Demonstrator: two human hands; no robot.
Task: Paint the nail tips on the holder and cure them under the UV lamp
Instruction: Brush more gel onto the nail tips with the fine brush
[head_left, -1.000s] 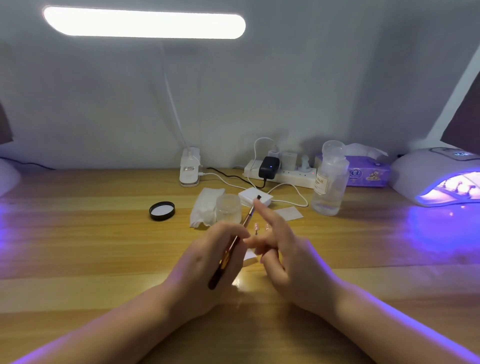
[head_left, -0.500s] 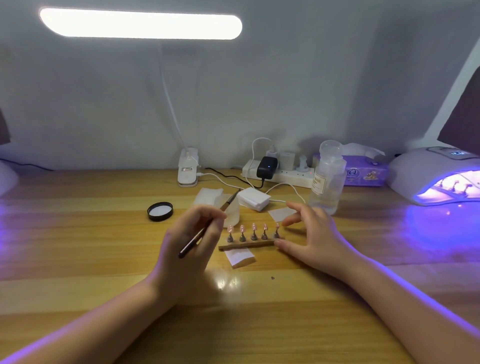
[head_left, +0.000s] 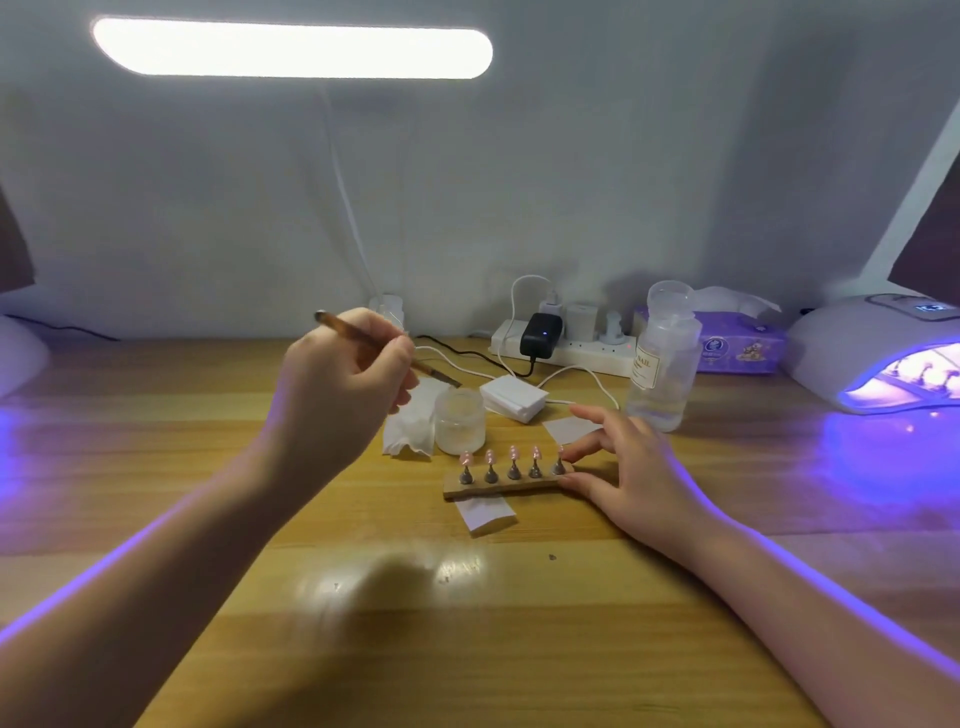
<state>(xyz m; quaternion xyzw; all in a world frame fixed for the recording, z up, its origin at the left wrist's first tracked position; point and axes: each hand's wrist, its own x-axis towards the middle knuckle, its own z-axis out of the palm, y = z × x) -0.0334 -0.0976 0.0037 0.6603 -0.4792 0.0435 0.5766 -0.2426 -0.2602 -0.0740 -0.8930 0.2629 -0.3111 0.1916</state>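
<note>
The holder (head_left: 506, 483), a short wooden bar, lies flat on the table (head_left: 467, 649) and serves as the landmark here. Five nail tips (head_left: 513, 451), pinkish, stand in a row on small dark stands along its top. The right hand (head_left: 631, 475) rests at the holder's right end, fingers spread and mostly straight; the thumb touches the end of the bar and a fingertip reaches the rightmost stand, gripping nothing that can be seen. The left hand (head_left: 340, 384) is raised behind and left of the holder, its fingers curled round a brush (head_left: 384, 348), pinched between thumb and forefinger, the brush slanting down to the right with its tip just above the jar (head_left: 460, 418). That open, frosted jar stands just behind the holder's left end, touching a crumpled tissue (head_left: 410, 426) on its left. A white pad (head_left: 485, 513) lies just in front of the holder, partly under it, and a second pad (head_left: 571, 428) lies behind its right end. Further behind sit a stack of wipes (head_left: 514, 397), a power strip (head_left: 566, 345) with a black adapter, and, behind and right, a clear bottle (head_left: 662, 358) and a purple tissue box (head_left: 737, 351). The UV lamp (head_left: 878, 353) stands well apart to the right of the holder, glowing violet, with another set of tips visible inside.
</note>
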